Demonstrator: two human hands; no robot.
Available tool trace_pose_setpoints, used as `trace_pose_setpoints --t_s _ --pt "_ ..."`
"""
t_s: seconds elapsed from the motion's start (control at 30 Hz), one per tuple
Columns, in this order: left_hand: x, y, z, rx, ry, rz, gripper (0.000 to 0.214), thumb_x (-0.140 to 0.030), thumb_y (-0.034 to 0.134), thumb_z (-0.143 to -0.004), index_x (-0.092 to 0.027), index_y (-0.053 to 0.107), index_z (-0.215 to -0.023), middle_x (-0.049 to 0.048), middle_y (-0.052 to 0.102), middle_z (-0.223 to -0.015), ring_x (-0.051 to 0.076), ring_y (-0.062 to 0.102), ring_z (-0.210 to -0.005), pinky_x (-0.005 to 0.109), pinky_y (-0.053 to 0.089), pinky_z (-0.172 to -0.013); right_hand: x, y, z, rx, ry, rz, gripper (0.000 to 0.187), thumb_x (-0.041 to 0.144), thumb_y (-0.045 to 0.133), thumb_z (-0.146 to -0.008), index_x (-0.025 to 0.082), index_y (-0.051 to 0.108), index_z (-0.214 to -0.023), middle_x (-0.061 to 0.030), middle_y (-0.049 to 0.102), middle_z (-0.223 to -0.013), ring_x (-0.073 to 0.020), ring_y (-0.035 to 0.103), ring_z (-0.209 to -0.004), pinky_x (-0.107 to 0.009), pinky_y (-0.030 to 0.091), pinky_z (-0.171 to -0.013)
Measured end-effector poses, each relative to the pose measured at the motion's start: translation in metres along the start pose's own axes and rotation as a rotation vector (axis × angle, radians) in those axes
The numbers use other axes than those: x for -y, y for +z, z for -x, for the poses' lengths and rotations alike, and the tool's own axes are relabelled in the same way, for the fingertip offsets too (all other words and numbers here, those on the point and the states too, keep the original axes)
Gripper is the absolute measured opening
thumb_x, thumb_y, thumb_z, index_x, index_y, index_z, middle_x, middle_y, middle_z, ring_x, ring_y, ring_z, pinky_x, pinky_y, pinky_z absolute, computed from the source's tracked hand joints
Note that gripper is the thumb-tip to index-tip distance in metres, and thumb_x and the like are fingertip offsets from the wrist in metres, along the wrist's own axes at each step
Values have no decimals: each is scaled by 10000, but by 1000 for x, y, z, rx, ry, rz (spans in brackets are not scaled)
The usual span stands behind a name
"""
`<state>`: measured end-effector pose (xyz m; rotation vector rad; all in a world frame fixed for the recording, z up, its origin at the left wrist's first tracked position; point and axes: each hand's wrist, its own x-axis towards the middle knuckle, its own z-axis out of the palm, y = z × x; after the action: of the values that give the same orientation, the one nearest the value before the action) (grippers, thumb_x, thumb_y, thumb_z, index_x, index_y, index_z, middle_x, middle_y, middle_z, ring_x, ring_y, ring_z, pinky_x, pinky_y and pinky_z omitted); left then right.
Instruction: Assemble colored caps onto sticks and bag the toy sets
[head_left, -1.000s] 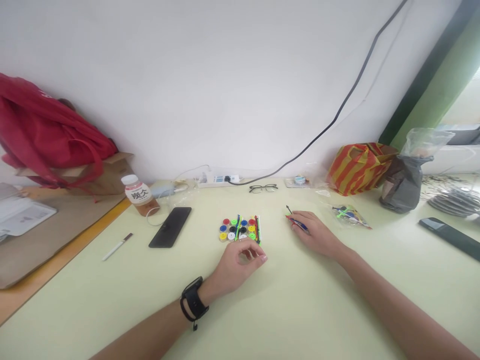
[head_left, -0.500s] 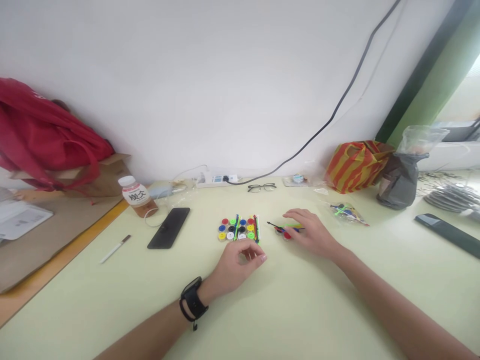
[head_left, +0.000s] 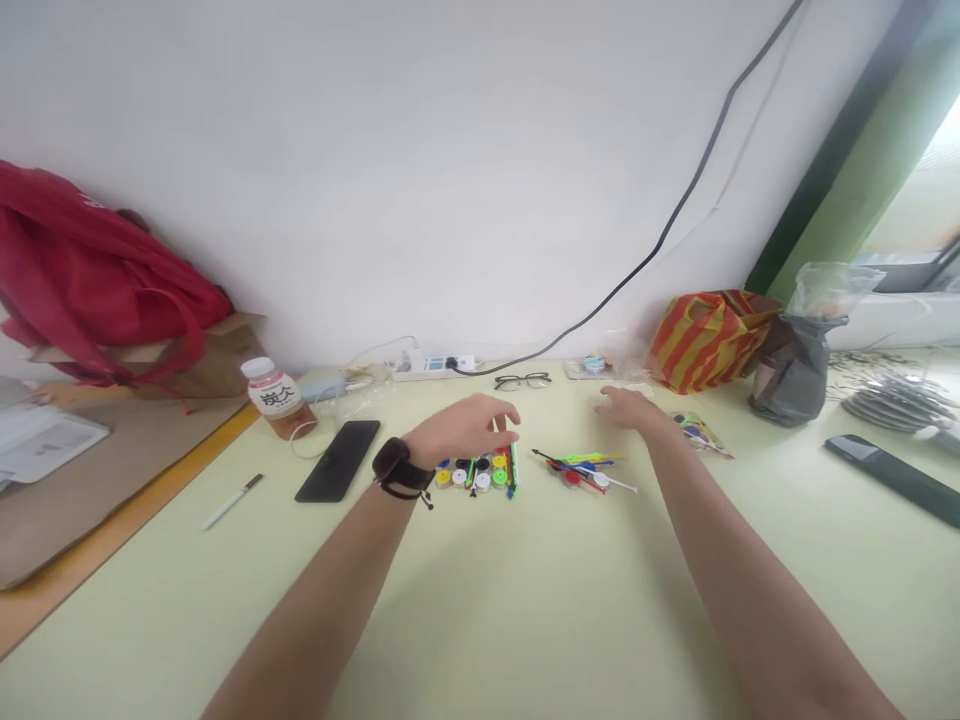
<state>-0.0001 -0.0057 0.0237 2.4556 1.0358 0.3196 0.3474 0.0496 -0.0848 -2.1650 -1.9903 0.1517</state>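
The left hand (head_left: 469, 427) hovered over the coloured discs (head_left: 480, 472) — the right hand (head_left: 627, 408) near the small bag (head_left: 703, 434) (both empty, fingers loosely spread).

Soft, even daylight is filling the scene, pouring in brightest from the opening (head_left: 930, 200) at three o'clock, which is blowing out white; faint shadows are lying beneath the forearms on the worktop (head_left: 525, 620); wide-angle distortion is bending the edges; the left hand (head_left: 469, 428) and the right hand (head_left: 626, 408) are blurring slightly.

Free table (head_left: 525, 620) before pieces (head_left: 480, 472), phone (head_left: 339, 460)
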Motion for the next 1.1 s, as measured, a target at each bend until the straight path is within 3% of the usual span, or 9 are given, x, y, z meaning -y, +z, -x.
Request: trace_pose_setpoints --t_s 0.13,0.33,0.47,0.6,0.67,0.77,0.9,1.1 --pt "11 -2 -4 -91 6 86 351 -481 625 -911 -212 749 -1099 77 753 -962 226 711 -864 279 520 -701 2 15 -5 11 -13 7 395 299 619 -877 202 696 -1252 -162 702 -1289 -319 645 -1172 -397 488 -938" --pt "23 0 0 -89 37 97 318 -467 632 -915 -203 760 -1039 72 758 -930 219 715 -853 288 537 -738 15 19 -5 4 -117 -19 165 175 598 -873 220 745 -936 -102 740 -1117 -251 654 -1051 -310 462 -844" --pt "26 1 -1 -87 25 117 329 -483 628 -917 -210 756 -1052 71 758 -942 211 718 -833 288 548 -734 21 18 -4 -31 -158 -64 175 209 568 -921 215 717 -1012 -94 724 -1153 -231 636 -1075 -299 455 -880" --pt "27 3 -1 -76 24 135 339 -490 632 -911 -206 761 -1044 71 760 -924 213 717 -830 290 551 -724 21 18 -1 -96 -115 -105 320 354 573 -960 197 650 -1228 -149 636 -1366 -302 552 -1258 -368 438 -971" --pt "28 4 -2 -72 26 136 339 -487 634 -907 -201 764 -1035 71 762 -913 217 714 -838 292 547 -720 22 19 2 -85 -111 -133 327 372 617 -935 200 661 -1210 -152 658 -1331 -309 568 -1244 -373 441 -970" --pt "31 6 -2 -70 34 129 331 -478 640 -905 -195 764 -1025 69 764 -911 218 710 -856 297 545 -735 25 19 7 -65 -119 -197 163 292 626 -914 212 701 -1035 -127 724 -1165 -283 623 -1155 -357 446 -947" --pt "35 6 0 -102 17 164 344 -489 637 -913 -198 757 -1054 74 765 -960 217 710 -884 301 552 -758 31 3 12 -58 -152 -367 91 265 608 -906 198 667 -887 -122 742 -1045 -278 656 -1060 -372 469 -909" --pt "30 11 2 -243 -39 381 485 -519 688 -897 -238 660 -1291 108 689 -1301 244 692 -1088 366 557 -931 61 -43 29 84 -347 -817 345 534 457 -1019 226 603 -962 -85 762 -1013 -234 723 -1004 -364 558 -883"
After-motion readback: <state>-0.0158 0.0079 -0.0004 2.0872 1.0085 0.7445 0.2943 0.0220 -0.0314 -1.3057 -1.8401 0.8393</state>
